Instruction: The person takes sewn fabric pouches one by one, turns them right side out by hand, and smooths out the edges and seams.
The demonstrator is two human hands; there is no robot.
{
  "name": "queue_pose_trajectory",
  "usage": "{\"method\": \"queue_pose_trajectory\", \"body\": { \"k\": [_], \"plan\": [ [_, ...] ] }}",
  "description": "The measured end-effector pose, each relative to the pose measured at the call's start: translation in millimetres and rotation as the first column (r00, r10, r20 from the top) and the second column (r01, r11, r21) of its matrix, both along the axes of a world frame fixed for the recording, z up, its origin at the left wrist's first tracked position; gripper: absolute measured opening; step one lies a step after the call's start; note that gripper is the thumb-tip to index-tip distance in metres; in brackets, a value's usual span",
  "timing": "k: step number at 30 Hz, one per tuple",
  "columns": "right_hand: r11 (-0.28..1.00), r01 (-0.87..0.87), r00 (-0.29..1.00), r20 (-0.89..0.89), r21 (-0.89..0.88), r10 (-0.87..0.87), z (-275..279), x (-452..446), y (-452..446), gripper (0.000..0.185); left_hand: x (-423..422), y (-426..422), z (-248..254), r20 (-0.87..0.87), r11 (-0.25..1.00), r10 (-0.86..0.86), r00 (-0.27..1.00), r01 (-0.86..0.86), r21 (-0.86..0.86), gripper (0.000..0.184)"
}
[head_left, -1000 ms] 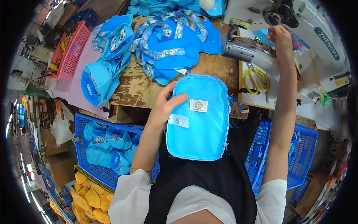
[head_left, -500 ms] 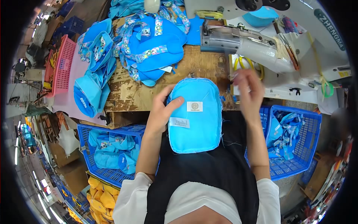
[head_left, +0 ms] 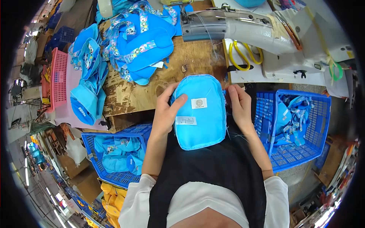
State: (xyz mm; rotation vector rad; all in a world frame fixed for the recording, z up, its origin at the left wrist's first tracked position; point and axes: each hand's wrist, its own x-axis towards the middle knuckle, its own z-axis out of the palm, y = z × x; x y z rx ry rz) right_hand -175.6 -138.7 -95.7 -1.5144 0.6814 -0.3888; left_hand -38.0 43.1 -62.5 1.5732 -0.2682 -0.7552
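Note:
A light-blue fabric bag [head_left: 201,125], turned inside out with raw, fraying edges, is held upright in front of my lap. Two white labels are sewn on it. My left hand [head_left: 167,108] grips its upper left edge, thumb flat on the front and fingers behind. Close by the right edge, my right hand [head_left: 238,104] is closed in a pinch; what it holds, if anything, is too small to make out. Loose threads stick out from the bag's right side, near that hand.
Blue bag pieces with panda-print straps [head_left: 142,45] lie on the worn wooden table [head_left: 201,57]. A sewing machine arm [head_left: 232,26] and yellow-handled scissors [head_left: 243,62] are at the right. Blue crates [head_left: 275,159] flank me; a pink basket [head_left: 59,79] stands left.
My right hand has come down and left from beside the scissors to the bag's right edge, its fingers now pinched. The left hand keeps its grip. The view has shifted slightly.

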Motion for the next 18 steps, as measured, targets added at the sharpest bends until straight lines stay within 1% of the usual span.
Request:
{"method": "queue_pose_trajectory", "body": {
  "k": [2, 6, 7, 11, 12, 16, 17, 18],
  "plan": [
    [1.0, 0.006, 1.0, -0.002, 0.031, -0.006, 0, -4, 2, 0.022, -3, 0, -3, -0.004, 1.0, -0.007, 1.0, 0.007, 0.002, 0.043],
    [0.989, -0.071, 0.995, 0.061, -0.133, 0.08, -3, -4, 11, 0.023, -8, 0, -6, -0.004, 1.0, 0.003, 1.0, -0.003, -0.012, 0.044],
    [0.989, -0.072, 0.995, 0.061, -0.131, 0.08, -4, -5, 12, 0.023, -8, 0, -7, -0.004, 1.0, 0.003, 1.0, -0.003, -0.01, 0.044],
    [0.999, -0.013, 0.992, 0.123, 0.048, 0.007, -8, -7, 12, 0.024, -9, 0, -8, -0.051, 0.998, 0.034, 0.998, -0.037, -0.051, 0.043],
    [0.999, -0.014, 0.992, 0.123, 0.049, 0.008, -7, -6, 12, 0.024, -9, -1, -10, -0.051, 0.998, 0.035, 0.998, -0.038, -0.05, 0.043],
    [0.999, 0.028, 0.991, 0.126, 0.038, -0.032, 0, -2, 11, 0.024, -7, -2, -22, -0.166, 0.991, 0.046, 0.985, -0.067, -0.118, 0.047],
    [0.999, 0.023, 0.991, 0.128, 0.043, -0.029, 2, -2, 11, 0.024, -7, -3, -21, -0.164, 0.991, 0.051, 0.985, -0.07, -0.114, 0.047],
    [0.999, 0.028, 0.992, 0.125, 0.031, -0.032, 4, -1, 11, 0.024, -8, -5, -18, -0.24, 0.987, 0.11, 0.965, -0.134, -0.086, 0.049]
  ]
}}
